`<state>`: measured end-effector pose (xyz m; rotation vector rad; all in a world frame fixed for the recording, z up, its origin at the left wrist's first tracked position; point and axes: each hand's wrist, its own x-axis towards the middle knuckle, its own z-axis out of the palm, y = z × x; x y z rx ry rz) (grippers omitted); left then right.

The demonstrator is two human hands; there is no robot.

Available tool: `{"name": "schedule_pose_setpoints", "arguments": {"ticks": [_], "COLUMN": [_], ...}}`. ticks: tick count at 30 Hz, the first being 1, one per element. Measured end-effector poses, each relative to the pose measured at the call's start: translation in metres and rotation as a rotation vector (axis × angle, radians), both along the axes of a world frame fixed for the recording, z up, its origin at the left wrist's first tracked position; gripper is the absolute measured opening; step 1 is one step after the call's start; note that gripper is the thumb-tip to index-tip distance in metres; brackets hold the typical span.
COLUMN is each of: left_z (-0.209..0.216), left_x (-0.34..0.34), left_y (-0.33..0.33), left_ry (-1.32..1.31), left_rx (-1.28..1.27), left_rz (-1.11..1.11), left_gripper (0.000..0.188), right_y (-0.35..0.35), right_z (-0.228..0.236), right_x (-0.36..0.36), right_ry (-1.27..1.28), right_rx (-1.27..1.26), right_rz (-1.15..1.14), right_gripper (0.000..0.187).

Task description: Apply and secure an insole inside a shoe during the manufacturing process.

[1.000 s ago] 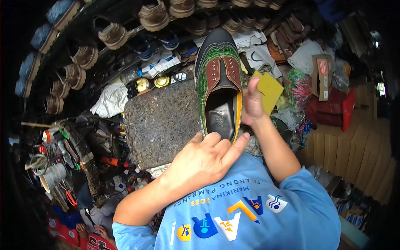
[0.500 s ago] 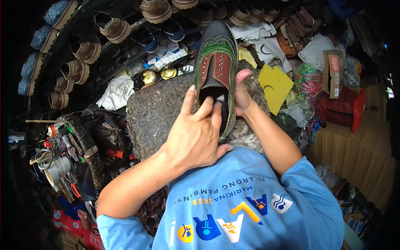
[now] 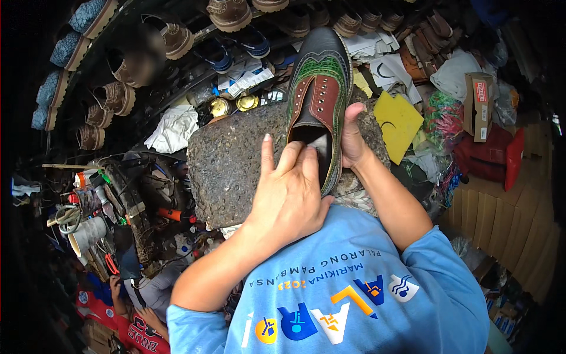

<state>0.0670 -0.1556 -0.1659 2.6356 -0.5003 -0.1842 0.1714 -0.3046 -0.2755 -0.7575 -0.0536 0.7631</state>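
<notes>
A lace-up wingtip shoe points away from me, with a black toe, green textured trim and reddish-brown eyelet panels without laces. My left hand is at its heel end: two fingers bend into the opening, their tips hidden against the dark lining. The left index finger sticks up outside the shoe's edge, and the thumb lies by the heel. My right hand supports the shoe from its right side, thumb raised, the other fingers hidden beneath. Under the shoe is a rough dark stone block.
Rows of brown and blue shoes line racks at the far left. Yellow sheet, papers and a narrow cardboard box lie right. Tools and a white spool crowd the left. Another person in red sits lower left.
The whole view has shifted, so the scene sits slightly further right. My left fingers stay inside the shoe. More of the other person, including the hands, shows at lower left.
</notes>
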Motion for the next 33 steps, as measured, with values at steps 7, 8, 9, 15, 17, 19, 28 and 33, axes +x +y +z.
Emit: {"name": "schedule_pose_setpoints", "arguments": {"ticks": [7,8,9,15,17,19,28,33], "left_z": [-0.011,-0.007,0.002,-0.005,-0.001,0.003,0.01,-0.004], "left_x": [-0.015,-0.016,-0.014,-0.016,-0.021,-0.015,-0.005,-0.023], "left_y": [-0.011,-0.008,-0.002,-0.014,-0.01,0.002,0.01,0.0], "left_ry": [0.065,0.102,0.141,0.057,0.12,0.199,0.196,0.169], "left_rx": [-0.224,-0.214,-0.201,-0.17,-0.164,-0.208,-0.239,-0.193], "left_rz": [0.03,-0.005,0.03,0.02,-0.036,-0.068,-0.072,-0.114], "left_gripper": [0.074,0.077,0.083,0.079,0.078,0.078,0.073,0.065], "right_y": [-0.007,-0.007,-0.007,-0.01,-0.012,-0.01,-0.01,-0.005], "right_z": [-0.017,-0.016,-0.017,-0.019,-0.027,-0.022,-0.019,-0.021], "right_x": [-0.003,-0.004,-0.004,-0.008,-0.007,-0.004,-0.003,-0.006], "right_ry": [0.014,0.005,-0.006,-0.012,-0.004,-0.015,-0.033,-0.004], "right_rx": [-0.079,-0.091,-0.101,-0.081,-0.066,-0.078,-0.081,-0.072], "right_rz": [0.019,0.013,0.002,0.019,-0.021,-0.014,0.005,-0.016], "right_gripper": [0.14,0.14,0.141,0.139,0.138,0.138,0.139,0.139]}}
